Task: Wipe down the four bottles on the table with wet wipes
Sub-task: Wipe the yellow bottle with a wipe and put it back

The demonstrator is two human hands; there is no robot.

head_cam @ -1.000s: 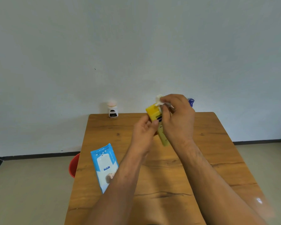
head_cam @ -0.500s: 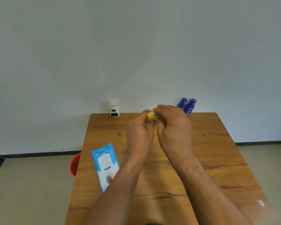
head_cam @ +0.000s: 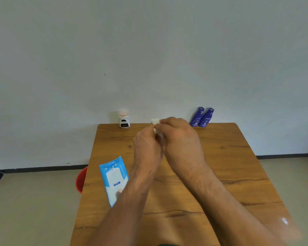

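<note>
Blue wipes pack [head_cam: 114, 180], print too blurred to read

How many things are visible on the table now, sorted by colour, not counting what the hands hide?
Purple bottles: 2
White bottle with black label: 1
Blue and white wipe pack: 1
White wipe in the hands: 1
Total: 5

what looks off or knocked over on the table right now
Nothing spilled or knocked over. The two purple bottles lean left at the back edge, maybe only lens distortion. The white bottle stands upright and the wipes pack lies flat.
</note>
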